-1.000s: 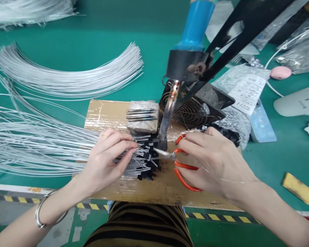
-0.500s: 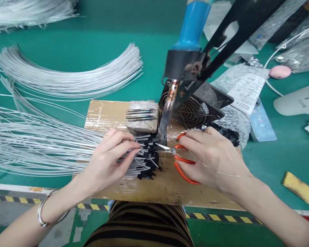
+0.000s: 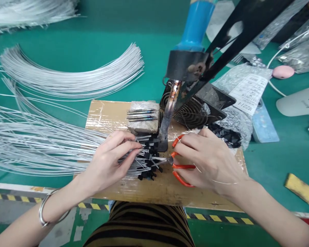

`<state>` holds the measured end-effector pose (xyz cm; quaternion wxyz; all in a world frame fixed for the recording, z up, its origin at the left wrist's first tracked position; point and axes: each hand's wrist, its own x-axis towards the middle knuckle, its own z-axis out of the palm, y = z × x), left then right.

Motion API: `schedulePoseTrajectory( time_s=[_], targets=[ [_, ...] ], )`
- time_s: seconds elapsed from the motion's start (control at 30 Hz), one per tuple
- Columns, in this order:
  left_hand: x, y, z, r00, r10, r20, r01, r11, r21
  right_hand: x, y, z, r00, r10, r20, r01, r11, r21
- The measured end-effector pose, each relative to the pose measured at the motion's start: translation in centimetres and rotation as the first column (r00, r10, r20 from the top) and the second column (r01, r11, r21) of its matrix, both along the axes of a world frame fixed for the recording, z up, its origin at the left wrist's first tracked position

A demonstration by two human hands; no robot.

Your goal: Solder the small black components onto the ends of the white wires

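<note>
My left hand (image 3: 115, 156) is closed in a pinch on a thin white wire, its tip beside the soldering iron's lower end. Many white wires (image 3: 54, 147) run beneath it to a cluster of small black connectors (image 3: 152, 171). In my right hand (image 3: 206, 154) is a pair of orange-handled scissors (image 3: 180, 166), blades pointing left over the connectors. A thin solder wire (image 3: 221, 182) trails across the back of this hand. The blue-handled soldering iron (image 3: 173, 96) hangs from a black stand, tip down between my hands.
A cardboard-covered board (image 3: 103, 113) lies under the work, bearing a wrapped block (image 3: 143, 127) with metal rods on it. Behind are a black fan (image 3: 195, 115) and loose black parts (image 3: 226, 135). A curved wire bundle (image 3: 72, 79) lies back left; a yellow sponge (image 3: 300, 189) sits right.
The scissors have moved down and toward the front, from beside the iron's tip to over the connectors. My left hand keeps its pinch in nearly the same place. The view has shifted slightly.
</note>
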<state>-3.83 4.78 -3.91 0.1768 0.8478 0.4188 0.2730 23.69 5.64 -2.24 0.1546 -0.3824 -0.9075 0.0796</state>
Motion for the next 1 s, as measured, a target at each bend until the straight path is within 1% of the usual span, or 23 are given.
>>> schedulePoseTrajectory(
  time_s=[0.1, 0.27, 0.33, 0.57, 0.73, 0.83, 0.9, 0.93, 0.97, 1.0],
  targets=[
    [-0.1, 0.1, -0.1, 1.0, -0.002, -0.002, 0.002, 1.0, -0.004, 0.3, -0.2, -0.2, 1.0, 0.019, -0.002, -0.019, 1.0, 0.015],
    [-0.1, 0.1, -0.1, 1.0, -0.01, -0.01, 0.01, 1.0, -0.008, 0.4, -0.1, -0.8, 0.996, -0.087, -0.007, 0.087, 0.993, 0.077],
    [-0.1, 0.1, 0.0, 1.0, -0.014, -0.007, 0.014, 1.0, -0.006, 0.2, 0.1, -0.9, 0.994, -0.109, -0.015, 0.11, 0.99, 0.088],
    [0.0, -0.1, 0.1, 1.0, -0.007, -0.001, 0.007, 1.0, -0.018, -0.5, 0.3, -0.8, 0.992, -0.099, -0.082, 0.106, 0.99, 0.09],
    [-0.3, -0.1, -0.2, 1.0, 0.002, -0.018, -0.002, 0.999, -0.032, -0.6, -0.2, -0.6, 0.998, -0.005, -0.069, 0.01, 0.997, 0.079],
    [-0.3, -0.2, -0.3, 1.0, 0.002, -0.018, -0.003, 0.999, -0.033, -0.5, -0.6, -0.4, 0.998, 0.002, -0.062, 0.003, 0.997, 0.073],
    [-0.3, -0.3, -0.2, 1.0, 0.011, -0.001, -0.011, 0.999, -0.03, 0.5, -1.3, -0.2, 0.999, -0.029, -0.04, 0.032, 0.998, 0.053],
    [-0.4, -0.3, -0.1, 1.0, 0.019, 0.011, -0.019, 1.0, -0.023, 1.5, -1.9, -0.2, 0.997, -0.07, -0.023, 0.071, 0.997, 0.039],
    [-0.5, -0.3, 0.1, 0.999, 0.031, 0.02, -0.031, 0.999, -0.012, 2.8, -2.5, -0.2, 0.993, -0.114, -0.008, 0.114, 0.993, 0.028],
    [-0.6, -0.3, 0.3, 0.998, 0.049, 0.025, -0.05, 0.999, 0.002, 4.5, -3.3, -0.2, 0.98, -0.201, 0.003, 0.201, 0.979, 0.031]
  ],
)
